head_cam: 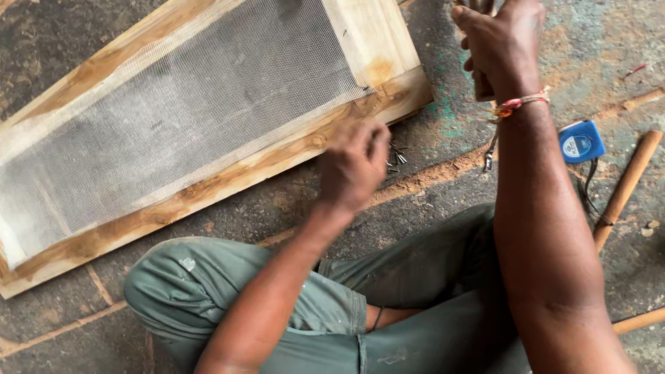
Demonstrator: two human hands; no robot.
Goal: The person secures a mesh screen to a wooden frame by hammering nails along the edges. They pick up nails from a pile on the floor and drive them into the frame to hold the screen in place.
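A wooden frame (228, 173) with fine grey mesh (180, 118) stretched over it lies flat on the ground, slanting from lower left to upper right. My left hand (353, 166) is blurred, its fingers bunched and pointing down at the frame's near corner, right beside a small pile of thin nails (396, 156) on the ground. Whether it grips any nail is unclear. My right hand (500, 48) is raised at the top edge with its fingers curled; its contents are hidden. A red-orange thread (521, 104) circles that wrist, and a cord with a small metal piece (489, 158) hangs below it.
A blue tape measure (580, 141) lies on the ground to the right, next to a wooden stick (627, 187). Another stick end (641, 320) shows at lower right. My crossed legs in green trousers (332, 305) fill the foreground. Sawdust covers the rough ground (443, 187).
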